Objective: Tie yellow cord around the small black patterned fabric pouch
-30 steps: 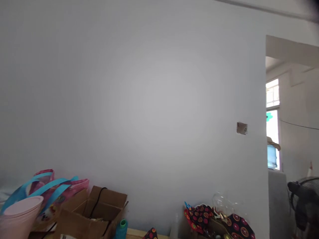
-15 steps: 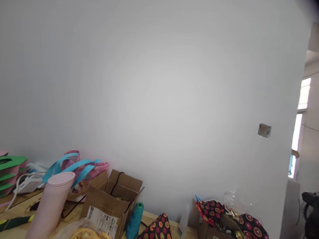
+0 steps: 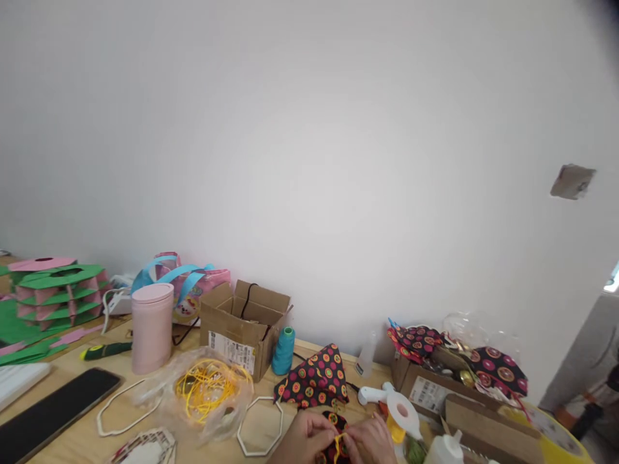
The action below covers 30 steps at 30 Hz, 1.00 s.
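At the bottom edge, my left hand (image 3: 305,439) and my right hand (image 3: 371,441) are close together, fingers pinched. Between them is a yellow cord (image 3: 340,437), over a piece of dark fabric with bright round patterns (image 3: 333,420). Both hands appear to grip the cord; the fabric's lower part is cut off by the frame. Just behind stands a folded piece of the same patterned fabric (image 3: 316,379). An octagonal white frame (image 3: 240,433) lies left of my left hand. To the right of my right hand are a spool of yellow ribbon (image 3: 397,430) and a white glue gun (image 3: 371,395).
A clear bag of yellow cord (image 3: 206,390), a pink tumbler (image 3: 152,335), a cardboard box (image 3: 232,322) and a teal thread cone (image 3: 284,353) stand left. A black phone (image 3: 62,409) lies farther left. Right are a filled box (image 3: 420,385) and a white squeeze bottle (image 3: 443,449).
The view has tipped downward, so the tabletop and both my hands with the yellow cord now show. Before, mostly wall was visible and my hands were out of frame.
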Each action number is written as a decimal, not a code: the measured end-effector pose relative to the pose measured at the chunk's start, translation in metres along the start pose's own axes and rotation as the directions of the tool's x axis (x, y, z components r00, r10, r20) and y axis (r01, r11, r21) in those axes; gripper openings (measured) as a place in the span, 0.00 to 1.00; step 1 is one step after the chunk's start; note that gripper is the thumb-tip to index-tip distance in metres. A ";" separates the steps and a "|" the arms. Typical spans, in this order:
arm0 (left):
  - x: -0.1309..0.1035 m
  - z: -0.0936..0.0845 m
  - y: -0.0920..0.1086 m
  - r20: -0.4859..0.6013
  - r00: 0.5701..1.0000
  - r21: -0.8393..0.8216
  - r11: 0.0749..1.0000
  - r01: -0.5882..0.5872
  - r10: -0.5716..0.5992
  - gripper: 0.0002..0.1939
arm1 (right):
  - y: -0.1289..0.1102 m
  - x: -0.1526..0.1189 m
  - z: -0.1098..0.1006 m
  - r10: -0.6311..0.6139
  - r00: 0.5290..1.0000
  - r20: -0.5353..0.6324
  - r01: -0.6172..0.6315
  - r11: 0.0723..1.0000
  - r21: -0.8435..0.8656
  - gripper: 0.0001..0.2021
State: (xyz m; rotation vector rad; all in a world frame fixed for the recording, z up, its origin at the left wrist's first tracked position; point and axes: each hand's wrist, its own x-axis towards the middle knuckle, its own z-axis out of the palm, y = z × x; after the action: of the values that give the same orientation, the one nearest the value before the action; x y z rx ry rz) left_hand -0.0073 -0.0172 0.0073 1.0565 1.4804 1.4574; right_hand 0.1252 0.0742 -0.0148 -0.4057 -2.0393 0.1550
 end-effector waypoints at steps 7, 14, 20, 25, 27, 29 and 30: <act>0.003 0.002 0.001 0.051 0.999 -0.006 1.000 0.009 -0.009 0.18 | -0.010 0.009 -0.018 0.015 0.997 0.070 -0.018 0.999 0.042 0.07; 0.000 0.005 0.006 0.113 0.994 0.021 1.000 -0.009 0.007 0.20 | -0.019 0.014 -0.028 0.017 0.998 0.063 -0.016 1.000 -0.011 0.05; -0.002 0.008 0.007 0.102 0.995 0.025 0.999 -0.022 0.019 0.19 | -0.019 0.012 -0.027 0.059 0.998 0.030 -0.058 0.998 -0.027 0.06; -0.001 0.009 0.009 0.059 0.998 0.009 1.000 -0.021 0.020 0.18 | -0.024 0.014 -0.031 0.114 0.993 0.033 -0.117 0.989 0.094 0.06; -0.001 0.009 0.009 0.058 0.998 0.001 1.000 -0.016 0.016 0.18 | -0.026 0.015 -0.033 0.128 0.991 0.051 -0.134 0.981 0.138 0.06; 0.001 0.007 0.007 0.064 0.998 -0.013 1.000 -0.012 0.013 0.18 | -0.027 0.017 -0.034 0.133 0.990 0.053 -0.140 0.975 0.171 0.06; 0.001 0.006 0.006 0.067 0.998 -0.021 1.000 -0.011 0.012 0.18 | -0.028 0.018 -0.035 0.135 0.989 0.053 -0.142 0.972 0.186 0.06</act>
State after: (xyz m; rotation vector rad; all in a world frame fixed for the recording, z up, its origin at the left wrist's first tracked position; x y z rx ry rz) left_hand -0.0018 -0.0137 0.0127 1.0927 1.4120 1.4287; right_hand 0.1417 0.0520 0.0245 -0.4276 -2.0137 0.4428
